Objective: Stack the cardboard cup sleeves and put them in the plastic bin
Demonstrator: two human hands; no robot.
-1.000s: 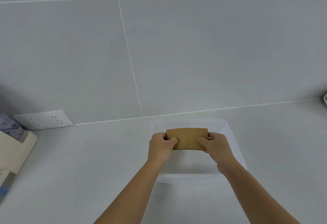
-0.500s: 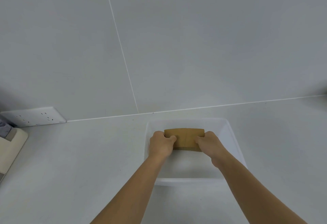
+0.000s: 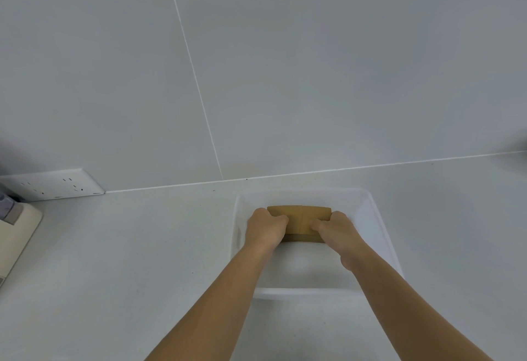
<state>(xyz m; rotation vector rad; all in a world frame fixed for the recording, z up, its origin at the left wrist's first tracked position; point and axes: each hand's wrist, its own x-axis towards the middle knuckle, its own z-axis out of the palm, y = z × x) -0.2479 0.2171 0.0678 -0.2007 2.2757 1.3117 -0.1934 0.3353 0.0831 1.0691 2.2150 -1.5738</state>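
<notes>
Two bare forearms reach in from six o'clock over the near rim of the clear plastic bin [image 3: 382, 229] on the white counter [image 3: 142, 261]. Inside it, the left hand [image 3: 265, 228] and right hand [image 3: 336, 231] are closed on the ends of the stack of brown cardboard sleeves [image 3: 301, 218]; whether it touches the floor is hidden. At nine o'clock, a beige thing [image 3: 14, 235] is cut off. Beyond, a wall socket [image 3: 54, 185] sits low on the tiled wall [image 3: 313, 61].

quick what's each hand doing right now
Left hand: closed on the left end of the cardboard sleeve stack, inside the plastic bin.
Right hand: closed on its right end.
</notes>
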